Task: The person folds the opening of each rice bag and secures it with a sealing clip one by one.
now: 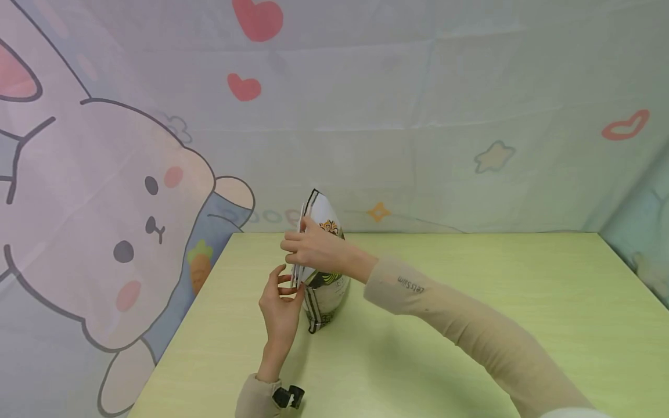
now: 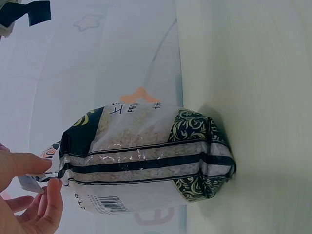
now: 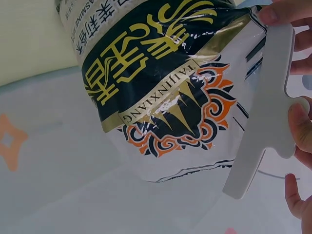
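Observation:
A plastic bag of rice (image 1: pixel 334 293) stands upright on the table, its dark bands and barcode showing in the left wrist view. Along its top edge lies a long white plastic bag clip (image 3: pixel 261 112) with a rounded part jutting from the middle. My left hand (image 1: pixel 279 313) pinches the near end of the clip by the bag's top corner, thumb on one side and fingers on the other. Farther along the edge, my right hand (image 1: pixel 324 249) grips the clip, its thumb on the jutting part in the right wrist view. The right hand's other fingers are mostly hidden there.
The light green table (image 1: pixel 470 325) stretches off to the right of the bag. Behind it hangs a pale cloth backdrop (image 1: pixel 366 116) with hearts, stars and a cartoon rabbit. A black strap mount (image 1: pixel 289 397) sits at my left wrist.

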{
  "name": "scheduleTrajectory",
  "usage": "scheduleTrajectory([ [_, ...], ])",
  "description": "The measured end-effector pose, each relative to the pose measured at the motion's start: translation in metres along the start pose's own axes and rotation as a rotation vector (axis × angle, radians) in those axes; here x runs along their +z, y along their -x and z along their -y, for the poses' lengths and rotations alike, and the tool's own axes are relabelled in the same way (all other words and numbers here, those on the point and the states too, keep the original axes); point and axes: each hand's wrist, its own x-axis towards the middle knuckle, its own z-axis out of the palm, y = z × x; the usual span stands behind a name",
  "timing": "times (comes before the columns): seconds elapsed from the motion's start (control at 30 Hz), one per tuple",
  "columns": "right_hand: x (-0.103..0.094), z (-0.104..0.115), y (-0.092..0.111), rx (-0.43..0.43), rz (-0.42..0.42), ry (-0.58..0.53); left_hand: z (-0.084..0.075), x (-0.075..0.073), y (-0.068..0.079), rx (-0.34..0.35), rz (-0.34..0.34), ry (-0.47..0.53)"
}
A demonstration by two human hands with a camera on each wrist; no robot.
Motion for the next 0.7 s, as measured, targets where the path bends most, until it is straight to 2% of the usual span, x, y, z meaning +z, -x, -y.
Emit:
scheduleTrajectory([
  [0.2,-0.0006,0.0036,0.0004,0.000,0.028,0.047,0.0005,0.0002,0.0003,0.022,0.004,-0.005],
  [0.47,-0.0010,0.0060,0.0001,-0.004,0.017,0.021,0.0016,-0.0002,0.0019,0.082,-0.006,-0.020],
  [0.7,0.0009,0.0100,0.0010,-0.004,0.003,0.017,0.0019,-0.0028,0.0045,0.076,0.015,-0.022],
])
